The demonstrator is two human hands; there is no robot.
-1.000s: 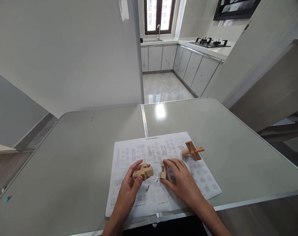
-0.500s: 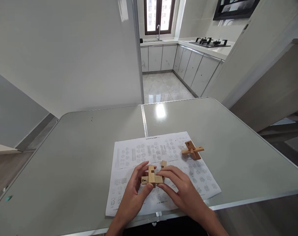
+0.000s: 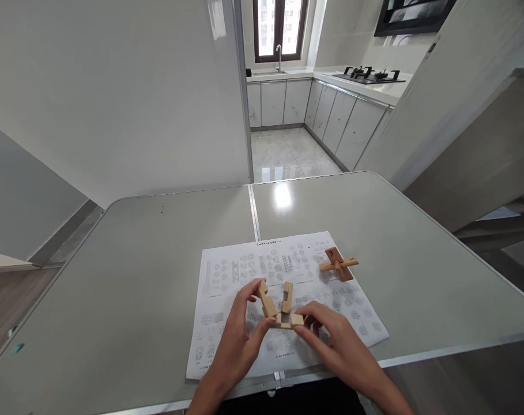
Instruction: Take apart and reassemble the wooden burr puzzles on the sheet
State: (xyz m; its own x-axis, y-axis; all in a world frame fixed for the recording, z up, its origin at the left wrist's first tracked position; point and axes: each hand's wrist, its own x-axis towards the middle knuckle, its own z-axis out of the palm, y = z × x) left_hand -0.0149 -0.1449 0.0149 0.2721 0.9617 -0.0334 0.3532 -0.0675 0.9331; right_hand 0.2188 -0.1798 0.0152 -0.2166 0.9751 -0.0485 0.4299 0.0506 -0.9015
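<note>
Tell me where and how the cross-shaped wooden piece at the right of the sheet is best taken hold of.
Probably pinch the right end of its thin bar, coming from the right and slightly above: on the cross-shaped wooden piece, that end juts out past the flat plate, leaving room for thumb and finger. The right hand is nearer, though occupied.

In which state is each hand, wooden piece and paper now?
left hand: gripping the tilted block
right hand: pinching the lower block
tilted block: notched, held
lower block: notched, held
loose block: notched, lying on paper
crossed pieces: joined, at paper's edge
paper: printed side up
</note>
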